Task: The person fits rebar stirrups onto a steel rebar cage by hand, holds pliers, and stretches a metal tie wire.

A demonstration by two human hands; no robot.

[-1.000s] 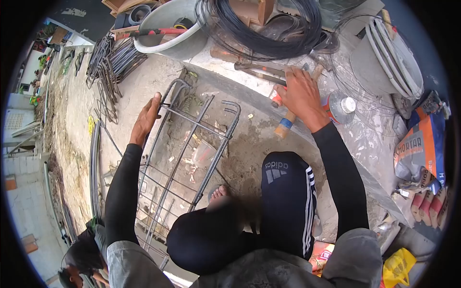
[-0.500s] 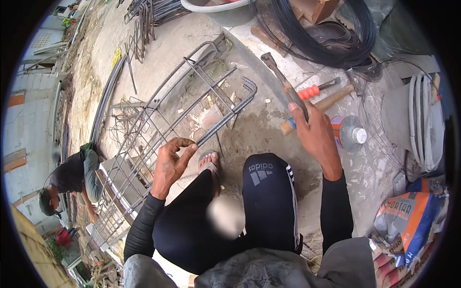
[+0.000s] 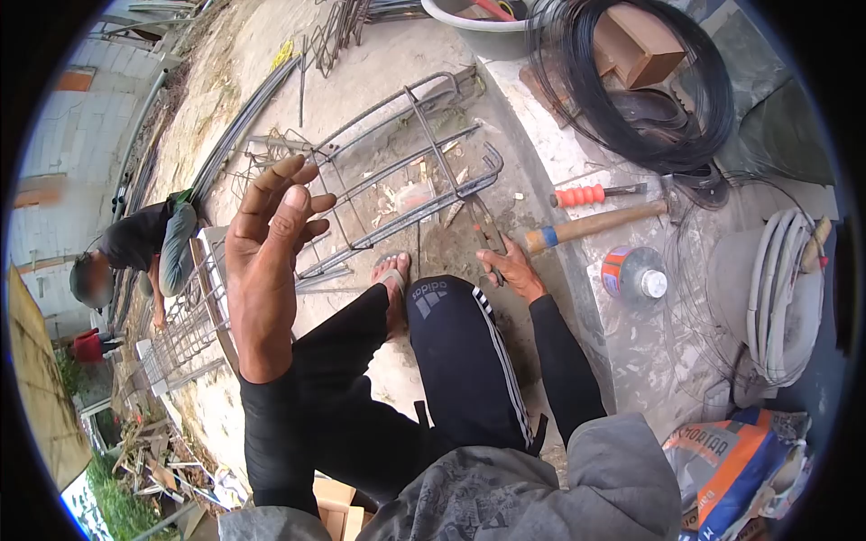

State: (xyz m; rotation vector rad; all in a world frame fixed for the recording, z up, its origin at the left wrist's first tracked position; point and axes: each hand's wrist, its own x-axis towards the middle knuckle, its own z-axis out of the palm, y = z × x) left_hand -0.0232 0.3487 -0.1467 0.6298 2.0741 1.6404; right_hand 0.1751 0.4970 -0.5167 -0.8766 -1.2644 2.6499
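My right hand (image 3: 512,269) is closed around a pair of pincers (image 3: 490,236). Their head is up against the end of the steel rebar cage (image 3: 410,210), near its bent bars. My left hand (image 3: 271,257) is raised over the left part of the cage, nearer the camera. Its fingers are loosely curled and apart, and nothing shows in them. The cage lies slanted across the ground in front of my knees, with its hooked bar ends at the far right.
A chisel with an orange grip (image 3: 582,196), a wooden-handled tool (image 3: 600,224) and a clear bottle (image 3: 636,273) lie to the right. Beyond are a wire coil (image 3: 708,99) and a basin (image 3: 492,41). Mortar bags (image 3: 731,469) sit lower right. Another person (image 3: 149,239) crouches at left.
My right hand has brought the pincers down and left to the cage end. My left hand has left the bar end, rising leftward with its fingers opening. The view has shifted.
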